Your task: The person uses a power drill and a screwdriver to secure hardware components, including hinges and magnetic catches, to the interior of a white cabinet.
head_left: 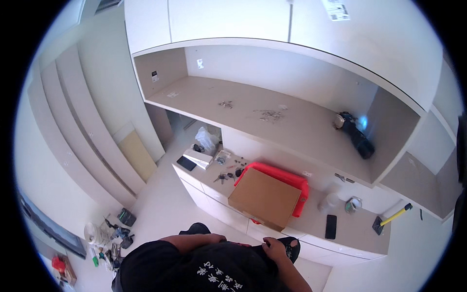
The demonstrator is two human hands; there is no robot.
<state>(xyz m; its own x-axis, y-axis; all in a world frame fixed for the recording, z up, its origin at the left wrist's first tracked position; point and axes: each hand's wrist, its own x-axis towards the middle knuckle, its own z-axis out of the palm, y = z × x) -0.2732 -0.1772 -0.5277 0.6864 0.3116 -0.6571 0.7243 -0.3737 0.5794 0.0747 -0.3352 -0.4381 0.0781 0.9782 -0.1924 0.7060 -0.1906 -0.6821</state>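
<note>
While a flat brown cardboard box (265, 197) is laid on the smooth white counter (357, 233), the right hand (275, 248) is curled at the black shirt (214, 267); the left hand's fingers are hidden.

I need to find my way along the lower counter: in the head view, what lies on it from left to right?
Black flat device → white box → bunch of keys → cardboard box on a red tray → black phone → roll of tape → yellow-handled hammer.
</note>
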